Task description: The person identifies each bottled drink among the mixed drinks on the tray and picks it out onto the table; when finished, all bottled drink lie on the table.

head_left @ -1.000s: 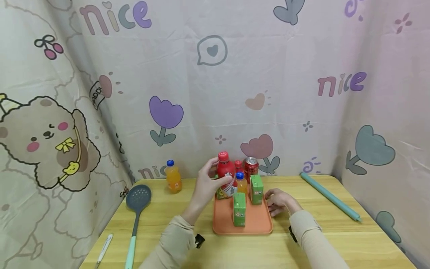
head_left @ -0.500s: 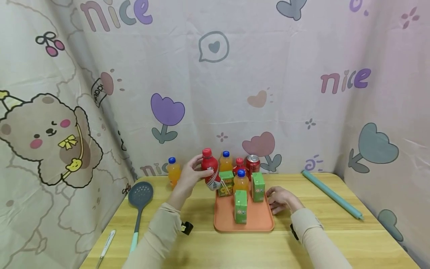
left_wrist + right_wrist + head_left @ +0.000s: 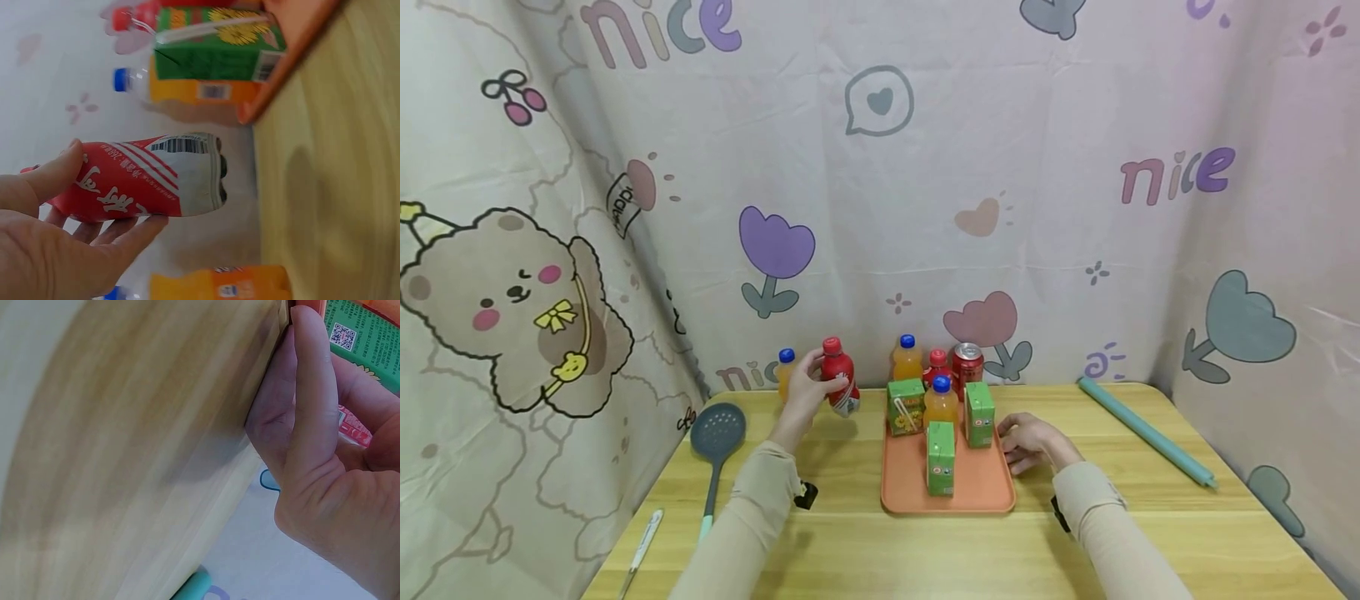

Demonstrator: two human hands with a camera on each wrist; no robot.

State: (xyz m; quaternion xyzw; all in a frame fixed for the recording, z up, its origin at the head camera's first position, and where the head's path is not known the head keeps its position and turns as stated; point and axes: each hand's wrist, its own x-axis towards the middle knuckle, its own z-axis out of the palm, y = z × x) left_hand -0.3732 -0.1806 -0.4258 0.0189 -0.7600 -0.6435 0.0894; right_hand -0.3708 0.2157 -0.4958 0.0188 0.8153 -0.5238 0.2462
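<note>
My left hand [image 3: 805, 393] grips a red drink bottle [image 3: 838, 372] round its upper body, left of the orange tray [image 3: 904, 492]. In the left wrist view the red bottle [image 3: 131, 181] shows its white lower label and barcode, with its base off the table. Partly behind this hand stands an orange juice bottle [image 3: 786, 375] with a blue cap. At the tray's right edge, my right hand [image 3: 1033, 442] holds the rim with bent fingers. The tray carries green juice boxes [image 3: 940, 467], orange juice bottles [image 3: 942, 404], a small red bottle [image 3: 937, 367] and a red can [image 3: 967, 362].
On the left of the wooden table [image 3: 970, 554] lie a slotted turner [image 3: 718, 433] and a thin white-handled tool [image 3: 646, 533]. A teal rolling pin [image 3: 1146, 432] lies on the right. Patterned curtain [image 3: 880, 208] hangs behind and at both sides.
My left hand has lifted the red bottle off the tray area and carried it left, beside the orange bottle. An orange bottle behind it came into view. My right hand stays at the tray.
</note>
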